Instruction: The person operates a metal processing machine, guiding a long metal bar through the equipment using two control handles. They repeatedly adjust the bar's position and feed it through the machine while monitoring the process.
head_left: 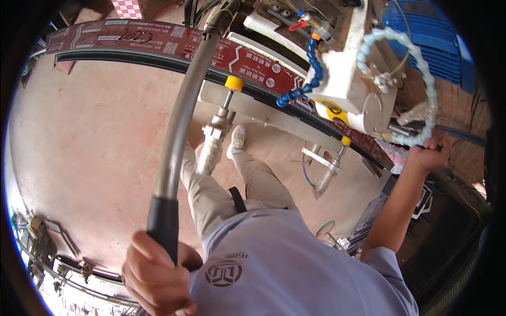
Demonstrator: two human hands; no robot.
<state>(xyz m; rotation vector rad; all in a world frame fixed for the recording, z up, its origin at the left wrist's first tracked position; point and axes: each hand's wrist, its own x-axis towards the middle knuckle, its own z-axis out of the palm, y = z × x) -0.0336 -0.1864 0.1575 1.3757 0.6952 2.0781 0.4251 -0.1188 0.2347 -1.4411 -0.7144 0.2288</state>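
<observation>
My left hand [158,279] is closed around the black grip [163,224] of a long bent metal lever [182,116], which rises from the lower left to the machine at the top. Far to the right, my right hand [431,152] has its fingers curled by the end of the white machine head [345,87]; what they hold is mostly hidden, with only a dark bit showing. Between the hands, a long profile [237,59] in dark red printed film lies across the machine. Two clamps with yellow pads, one left [234,83] and one right [345,141], stand at its near side.
A blue segmented hose [315,68] and a pale segmented hose [429,84] curve around the machine head. Beyond it sits a blue finned motor [427,39]. A red-handled valve [298,25] is at the top. Dark lengths of stock [363,216] lean at the right.
</observation>
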